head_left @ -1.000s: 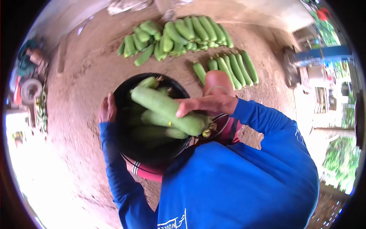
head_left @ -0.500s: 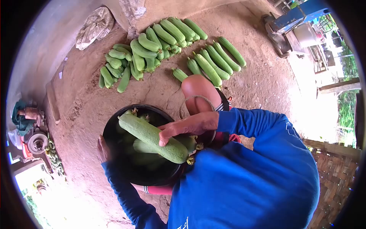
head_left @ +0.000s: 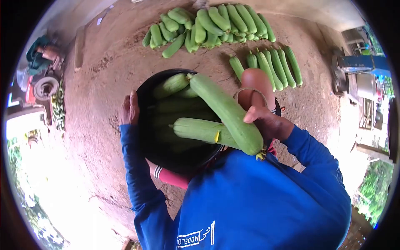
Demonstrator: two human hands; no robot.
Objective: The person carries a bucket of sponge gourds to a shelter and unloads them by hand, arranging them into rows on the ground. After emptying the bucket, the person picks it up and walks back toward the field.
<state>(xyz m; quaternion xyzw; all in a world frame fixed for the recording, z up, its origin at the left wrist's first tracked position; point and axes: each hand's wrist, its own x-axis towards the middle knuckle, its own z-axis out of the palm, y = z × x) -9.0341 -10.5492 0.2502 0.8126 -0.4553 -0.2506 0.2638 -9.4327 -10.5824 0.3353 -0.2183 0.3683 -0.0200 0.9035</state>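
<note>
A long green luffa gourd point(head_left: 227, 112) is in my right hand point(head_left: 266, 121), with the thumb across its upper side and the other fingers hidden beneath. It slants over the right edge of a black tub point(head_left: 143, 137). Under it lies another luffa gourd point(head_left: 193, 129) with a yellow petal on its skin, sticking out over the near right rim. My left hand point(head_left: 130, 109) grips the tub's left side at the rim, its fingers partly hidden. Inside the tub, a paler gourd point(head_left: 171, 85) shows near the far rim, and more gourds lie in the shade.
Ahead on the earthen floor point(head_left: 100, 158) lies a large pile of luffa gourds point(head_left: 208, 23). A shorter row of gourds point(head_left: 277, 68) lies beyond my bent knee point(head_left: 254, 85). A machine with a round wheel point(head_left: 46, 88) stands at left, a blue metal frame point(head_left: 364, 63) at right.
My right hand has moved the held gourd rightward relative to the tub, uncovering the gourd with the yellow petal. My left hand stays at the tub's side. The view has shifted.
</note>
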